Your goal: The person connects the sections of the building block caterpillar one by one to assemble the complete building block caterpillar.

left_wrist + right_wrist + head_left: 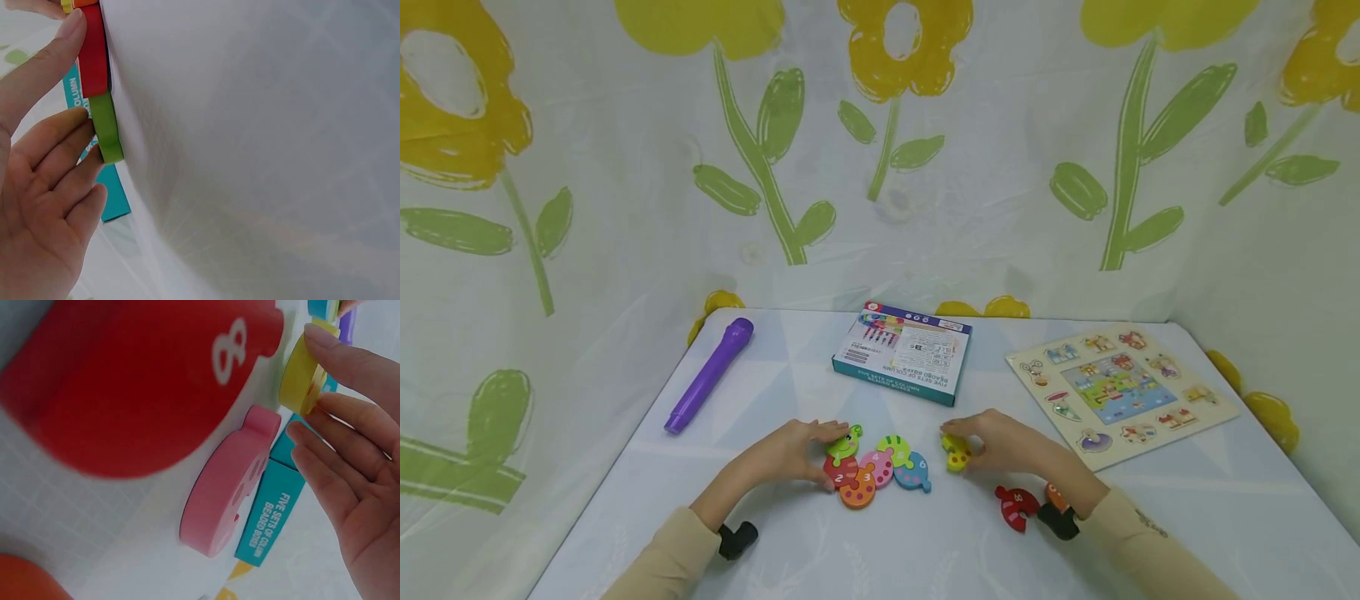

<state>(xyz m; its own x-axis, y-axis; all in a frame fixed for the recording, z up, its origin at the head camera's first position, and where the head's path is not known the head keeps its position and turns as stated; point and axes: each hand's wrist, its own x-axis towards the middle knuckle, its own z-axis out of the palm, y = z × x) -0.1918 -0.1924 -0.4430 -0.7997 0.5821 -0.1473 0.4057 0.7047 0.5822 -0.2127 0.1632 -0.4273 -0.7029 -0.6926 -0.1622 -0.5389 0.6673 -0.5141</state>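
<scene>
Yellow spotted piece (957,452) just right of centre in the head view, pinched by right hand (1000,442): thumb on one side, fingertips on the other, grip only slightly parted, other fingers loosely bent. Left hand (801,454) at the left end of the joined chain (877,468), partly open, thumb against the rim of red piece 2 (841,473), fingertips at green head piece (844,448), so it brackets that end. Chain lies flat around the middle of the frame and ends at blue piece 6 (912,472), knob pointing right; gap between that and the yellow piece. Red piece 8 (1018,508) lower right, orange piece (1057,497) beside it, part hidden by the right forearm. Pink piece (225,494) shows mid-frame in the right wrist view. Box (902,354) above centre, picture board (1120,396) at right, purple microphone (709,375) at left

Handling, judged by look: pieces probably painted wood, light, stiff, not fragile, smooth paint maybe a bit slippery. Thick side walls give a good hold; pinch across opposite edges, keep knob and notch free of fingers. Chain likely loose at its joints, better slid flat or steadied at the rim than lifted by one end
</scene>
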